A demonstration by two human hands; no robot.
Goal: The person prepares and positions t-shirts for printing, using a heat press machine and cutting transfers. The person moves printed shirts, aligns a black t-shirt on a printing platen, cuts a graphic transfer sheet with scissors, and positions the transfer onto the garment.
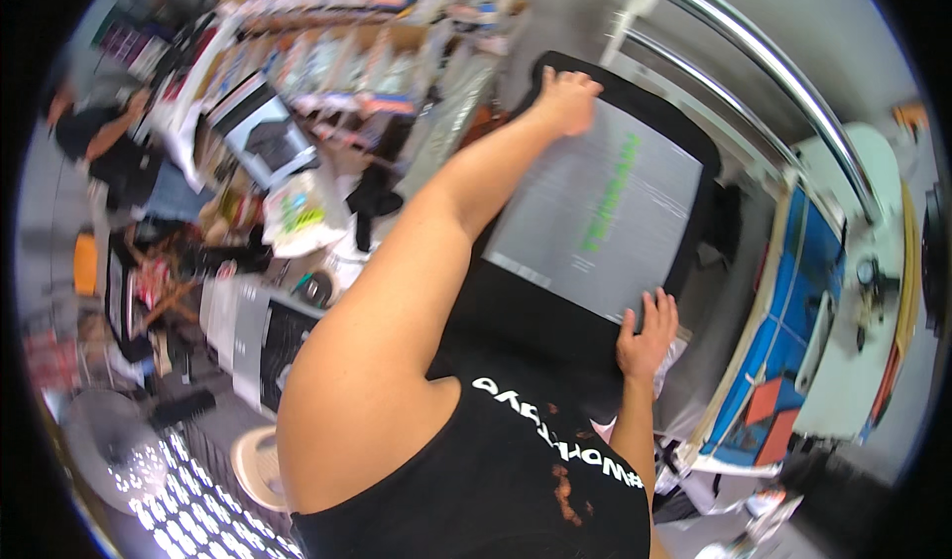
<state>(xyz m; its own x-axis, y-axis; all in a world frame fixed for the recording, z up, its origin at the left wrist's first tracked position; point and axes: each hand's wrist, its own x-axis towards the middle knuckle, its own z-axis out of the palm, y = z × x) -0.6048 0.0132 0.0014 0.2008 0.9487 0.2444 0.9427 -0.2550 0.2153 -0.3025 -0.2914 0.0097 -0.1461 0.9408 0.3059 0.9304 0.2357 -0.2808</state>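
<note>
In front of me a grey sheet with green lettering (635, 212) lies on black cloth (540, 336), which covers a rounded board. My left arm is stretched out over it. My left hand (567, 103) rests at the far left corner of the sheet, fingers spread over the black cloth's edge, with nothing visible in them. By the sheet's near right corner my right hand (649, 339) touches the cloth, open, its fingers apart and pointing away from me. The picture is a little blurred.
Metal rails (764, 53) run along the far right. A blue panel in a frame (783, 321) stands to the right, beside a pale green table (853, 361). At left are shelves of packed goods (337, 68), a grey box (258, 336) and another person (109, 147).
</note>
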